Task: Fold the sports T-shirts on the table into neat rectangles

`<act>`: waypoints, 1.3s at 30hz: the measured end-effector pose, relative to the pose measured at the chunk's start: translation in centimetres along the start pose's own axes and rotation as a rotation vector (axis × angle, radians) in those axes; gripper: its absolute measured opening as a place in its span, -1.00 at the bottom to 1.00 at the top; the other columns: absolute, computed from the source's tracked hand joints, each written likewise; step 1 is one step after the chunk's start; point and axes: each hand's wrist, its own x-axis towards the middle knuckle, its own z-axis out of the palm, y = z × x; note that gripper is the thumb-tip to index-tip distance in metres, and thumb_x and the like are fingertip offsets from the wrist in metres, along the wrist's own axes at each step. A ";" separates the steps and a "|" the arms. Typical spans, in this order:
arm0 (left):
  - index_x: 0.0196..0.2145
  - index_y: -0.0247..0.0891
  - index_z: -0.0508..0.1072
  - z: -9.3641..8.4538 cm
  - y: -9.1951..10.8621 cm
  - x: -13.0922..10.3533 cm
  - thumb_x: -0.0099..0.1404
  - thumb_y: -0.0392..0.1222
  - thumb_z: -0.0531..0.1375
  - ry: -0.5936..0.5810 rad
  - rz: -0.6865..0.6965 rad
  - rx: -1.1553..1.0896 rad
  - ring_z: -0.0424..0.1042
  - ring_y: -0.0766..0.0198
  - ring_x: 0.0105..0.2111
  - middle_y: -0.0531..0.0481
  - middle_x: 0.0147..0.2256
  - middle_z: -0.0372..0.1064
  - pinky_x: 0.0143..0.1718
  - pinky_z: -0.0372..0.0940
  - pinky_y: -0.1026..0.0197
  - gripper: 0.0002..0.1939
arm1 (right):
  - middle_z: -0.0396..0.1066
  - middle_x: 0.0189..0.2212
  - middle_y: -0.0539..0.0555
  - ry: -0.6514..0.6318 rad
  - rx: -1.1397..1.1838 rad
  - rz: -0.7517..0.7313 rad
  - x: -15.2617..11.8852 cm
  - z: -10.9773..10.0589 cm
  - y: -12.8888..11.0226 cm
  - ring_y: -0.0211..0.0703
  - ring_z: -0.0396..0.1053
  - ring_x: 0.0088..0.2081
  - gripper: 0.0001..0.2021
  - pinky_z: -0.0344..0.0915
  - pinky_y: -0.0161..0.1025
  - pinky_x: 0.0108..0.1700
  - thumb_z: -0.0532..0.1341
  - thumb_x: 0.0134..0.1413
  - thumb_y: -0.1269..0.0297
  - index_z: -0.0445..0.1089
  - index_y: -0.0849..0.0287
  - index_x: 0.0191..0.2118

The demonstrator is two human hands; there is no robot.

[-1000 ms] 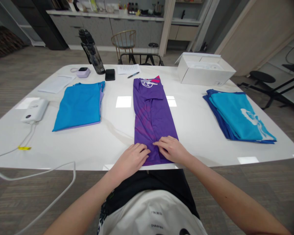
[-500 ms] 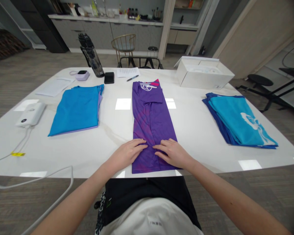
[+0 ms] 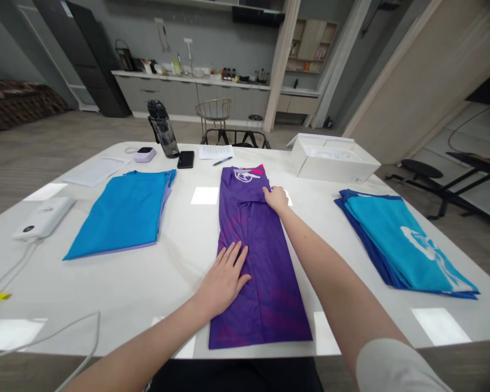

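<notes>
A purple shirt (image 3: 265, 288), folded into a long strip with a white logo and a red patch at its far end, lies lengthwise on the white table (image 3: 179, 294). My left hand (image 3: 224, 277) rests flat on its left side, fingers spread. Farther up, my right hand (image 3: 276, 199) has its fingers curled on the right edge of the folded sleeve, pinching the cloth there; the fingertips are partly hidden. To the left lies a folded blue shirt (image 3: 122, 212) with a lilac layer below. On the right is a stack of folded turquoise and dark blue shirts (image 3: 384, 234).
Behind the shirts stand a white box (image 3: 330, 166), a pen (image 3: 222, 161), a printed sheet (image 3: 216, 152), a black phone-like item (image 3: 185, 159) and a dark bottle (image 3: 163, 130). At left are a white power bank (image 3: 44, 218) with cables and a small lilac device (image 3: 144, 154).
My right hand has moved from the near part of the purple shirt up to its sleeve edge. My left hand has flattened on the cloth. The camera view has tilted upward.
</notes>
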 end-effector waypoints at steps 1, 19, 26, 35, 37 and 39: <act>0.42 -0.29 0.01 0.1 0.0 -0.2 0.50 0.11 0.00 -0.008 0.001 0.004 0.04 -0.06 0.39 -0.28 0.40 0.01 0.32 0.14 -0.15 -0.31 | 0.47 0.02 0.34 -0.015 0.015 0.028 1.0 0.4 -0.1 0.18 0.41 0.08 -0.57 0.33 0.02 0.05 0.17 0.27 -0.04 0.53 0.24 -0.03; -0.06 -0.28 0.46 1.9 -5.9 24.1 0.41 -0.19 0.18 0.056 -0.066 0.138 0.37 -0.01 -0.02 -0.18 -0.04 0.42 -0.05 0.22 -0.01 -0.81 | 0.58 -0.18 0.16 0.048 0.077 0.105 9.2 3.3 1.1 0.15 0.46 -0.02 -0.78 0.18 0.20 0.13 0.29 0.12 0.06 0.58 0.05 -0.25; -0.16 -0.25 0.48 2.5 -6.4 25.5 0.50 -0.26 0.01 0.176 -0.052 0.152 0.40 0.10 -0.12 -0.15 -0.16 0.45 -0.11 0.21 0.05 -0.76 | 0.56 -0.28 0.07 0.212 0.372 -0.174 11.9 3.2 0.8 -0.06 0.44 -0.24 -0.77 0.29 -0.12 -0.06 0.19 0.16 0.10 0.51 0.11 -0.26; 0.17 -0.17 0.43 2.8 -7.5 24.7 0.53 -0.07 0.00 0.101 -0.030 -0.057 0.34 0.12 0.16 -0.14 0.17 0.37 0.21 0.17 -0.01 -0.62 | 0.55 -0.19 0.12 0.132 0.313 -0.222 13.1 3.0 2.1 -0.10 0.43 -0.23 -0.71 0.30 -0.21 -0.05 0.14 0.24 0.23 0.49 0.22 -0.02; 0.25 -0.20 0.35 3.0 -9.0 23.5 0.55 -0.10 -0.06 0.089 -0.080 -0.075 0.24 0.07 0.27 -0.19 0.28 0.26 0.30 0.10 -0.08 -0.57 | 0.54 -0.10 0.12 0.021 0.210 -0.219 12.4 3.1 2.3 -0.07 0.44 -0.11 -0.63 0.30 -0.20 0.01 0.16 0.25 0.25 0.43 0.19 0.13; 0.30 -0.24 0.29 3.0 -10.5 22.2 0.55 -0.14 -0.10 0.091 -0.126 -0.095 0.15 0.05 0.33 -0.24 0.34 0.16 0.34 0.07 -0.13 -0.53 | 0.47 0.06 0.18 0.030 0.103 -0.236 11.1 2.9 2.1 0.03 0.38 0.05 -0.56 0.28 -0.12 0.09 0.16 0.27 0.22 0.35 0.17 0.23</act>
